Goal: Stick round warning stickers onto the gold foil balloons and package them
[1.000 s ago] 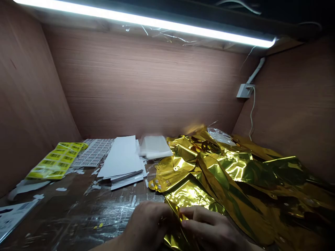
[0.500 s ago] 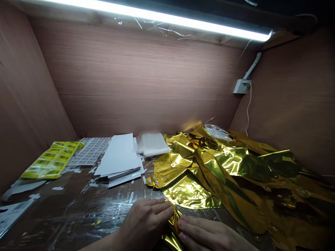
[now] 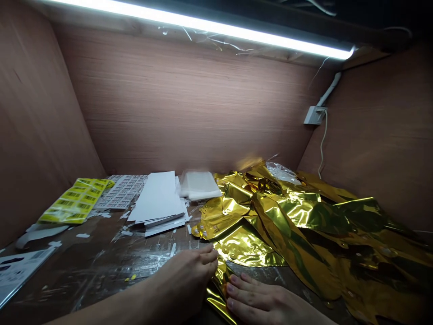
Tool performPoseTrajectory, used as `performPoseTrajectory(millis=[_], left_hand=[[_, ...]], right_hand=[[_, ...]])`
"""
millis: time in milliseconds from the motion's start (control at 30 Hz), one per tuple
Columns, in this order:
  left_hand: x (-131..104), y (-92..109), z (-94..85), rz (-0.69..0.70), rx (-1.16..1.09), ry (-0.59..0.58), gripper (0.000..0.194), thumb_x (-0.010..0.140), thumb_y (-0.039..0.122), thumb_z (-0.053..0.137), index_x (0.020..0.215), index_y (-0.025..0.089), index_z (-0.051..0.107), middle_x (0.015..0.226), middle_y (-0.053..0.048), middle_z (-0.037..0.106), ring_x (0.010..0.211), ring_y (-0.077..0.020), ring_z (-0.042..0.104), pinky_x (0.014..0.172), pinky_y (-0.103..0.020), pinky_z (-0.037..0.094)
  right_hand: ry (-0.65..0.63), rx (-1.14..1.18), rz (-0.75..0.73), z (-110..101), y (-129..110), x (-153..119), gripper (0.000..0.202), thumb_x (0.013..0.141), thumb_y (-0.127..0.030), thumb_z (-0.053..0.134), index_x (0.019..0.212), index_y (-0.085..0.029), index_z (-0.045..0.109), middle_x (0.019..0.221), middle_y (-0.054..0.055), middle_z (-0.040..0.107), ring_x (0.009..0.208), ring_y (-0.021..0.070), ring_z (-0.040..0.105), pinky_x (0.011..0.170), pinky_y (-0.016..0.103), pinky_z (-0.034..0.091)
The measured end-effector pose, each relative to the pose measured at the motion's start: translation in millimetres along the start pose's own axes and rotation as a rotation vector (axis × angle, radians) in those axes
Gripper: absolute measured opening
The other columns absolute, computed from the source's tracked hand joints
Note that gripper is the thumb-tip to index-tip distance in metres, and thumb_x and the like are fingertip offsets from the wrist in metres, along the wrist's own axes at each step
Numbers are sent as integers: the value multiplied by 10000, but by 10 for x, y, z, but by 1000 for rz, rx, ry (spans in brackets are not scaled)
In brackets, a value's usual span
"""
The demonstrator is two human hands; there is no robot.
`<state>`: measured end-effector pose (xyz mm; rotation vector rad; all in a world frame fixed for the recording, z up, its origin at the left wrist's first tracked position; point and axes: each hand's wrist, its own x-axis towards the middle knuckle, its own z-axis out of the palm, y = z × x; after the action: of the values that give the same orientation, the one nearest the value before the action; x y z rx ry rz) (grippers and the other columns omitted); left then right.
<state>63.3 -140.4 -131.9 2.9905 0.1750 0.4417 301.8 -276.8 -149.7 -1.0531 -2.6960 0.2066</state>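
Note:
A folded strip of shiny gold foil, apparently a flat foil balloon [image 3: 219, 300], lies between my two hands at the front of the table. My left hand [image 3: 189, 275] is at its left edge, fingers bent and closed on the foil; the fingertips are partly hidden. From the right, my right hand [image 3: 262, 298] presses on the strip with its fingers stretched out and flat. Just beyond them spreads a heap of flat gold foil balloons [image 3: 250, 241], with small holed tabs along some edges.
Left of the heap are a stack of white cards [image 3: 157, 198], clear plastic bags [image 3: 201, 185], barcode label sheets [image 3: 123, 192] and yellow labels [image 3: 76, 201]. A printed packet [image 3: 23, 273] lies at the left edge. Wooden panels enclose the table, with a socket [image 3: 314, 115] at right.
My left hand has shifted slightly left and its fingers are more bent. My right hand has spread its fingers a little on the foil. The view has turned slightly left.

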Motion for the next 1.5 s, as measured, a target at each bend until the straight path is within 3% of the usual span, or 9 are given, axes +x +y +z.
performPoseTrajectory(millis=[200, 367, 533, 767, 1000, 1100, 1233, 1367, 1500], left_hand=[[-170, 67, 414, 129, 225, -92, 524, 972, 206, 504, 1439, -27, 557, 1471, -295, 552, 1386, -382, 548, 1134, -474, 476], [-260, 194, 648, 118, 463, -40, 484, 958, 63, 439, 1409, -54, 569, 1426, -307, 583, 1310, -404, 614, 1032, -476, 543], [-237, 211, 782, 82, 505, 85, 457, 970, 68, 445, 1389, -59, 574, 1372, -297, 634, 1270, -384, 649, 998, -450, 576], [-160, 96, 1004, -15, 383, 175, 408, 1018, 122, 455, 1374, -25, 588, 1366, -272, 650, 1278, -356, 650, 1030, -434, 578], [-181, -97, 1143, -91, 395, 150, 278, 1032, 122, 509, 1234, 74, 693, 1247, -160, 751, 1168, -249, 728, 965, -298, 602], [-101, -24, 833, -109, 347, 73, 236, 982, 137, 584, 1167, 124, 730, 1220, -136, 766, 1108, -278, 750, 897, -330, 626], [5, -158, -122, -462, 95, -254, 199, 857, 282, 720, 1039, 242, 790, 1044, -71, 810, 922, -274, 775, 752, -304, 609], [-130, -833, -969, -698, 177, -261, 494, 794, 254, 750, 1287, 262, 733, 1089, -113, 793, 995, -308, 745, 804, -345, 568], [-385, -1475, -1271, -860, 210, -348, 919, 418, 176, 922, 1318, 189, 732, 1165, -182, 761, 1013, -380, 715, 760, -347, 552]], right_hand=[[-45, 129, 71, -148, -86, 92, 434, 1037, -151, 499, 1449, -220, 617, 1476, 115, 614, 1433, 253, 512, 1224, 413, 383], [257, 283, 506, -295, -279, 452, 370, 945, -117, 467, 1146, -226, 757, 1091, 69, 800, 1010, 221, 751, 928, 321, 586], [115, 459, 813, -385, -122, 801, 376, 839, -155, 595, 1195, -145, 713, 1083, 106, 774, 943, 226, 705, 805, 299, 531], [-200, 652, 837, -443, 326, 961, 16, 599, -144, 682, 612, -143, 689, 495, -74, 490, 476, 66, 379, 449, 195, 246], [16, 751, 876, -54, 452, 938, 38, 540, -176, 552, 570, -167, 574, 526, -64, 435, 527, 74, 351, 482, 213, 227], [138, 781, 907, 80, 449, 878, 126, 524, -204, 523, 609, -165, 607, 566, -40, 500, 573, 99, 419, 512, 221, 266], [268, 871, 905, 131, 457, 850, 124, 550, -237, 531, 613, -163, 610, 559, -30, 506, 561, 107, 431, 522, 236, 267], [422, 966, 863, 91, 455, 875, 82, 637, -249, 558, 646, -173, 585, 588, -38, 497, 556, 98, 429, 542, 239, 287], [525, 1056, 838, 47, 437, 900, 117, 674, -287, 605, 642, -180, 569, 559, -47, 480, 524, 91, 401, 515, 244, 260]])
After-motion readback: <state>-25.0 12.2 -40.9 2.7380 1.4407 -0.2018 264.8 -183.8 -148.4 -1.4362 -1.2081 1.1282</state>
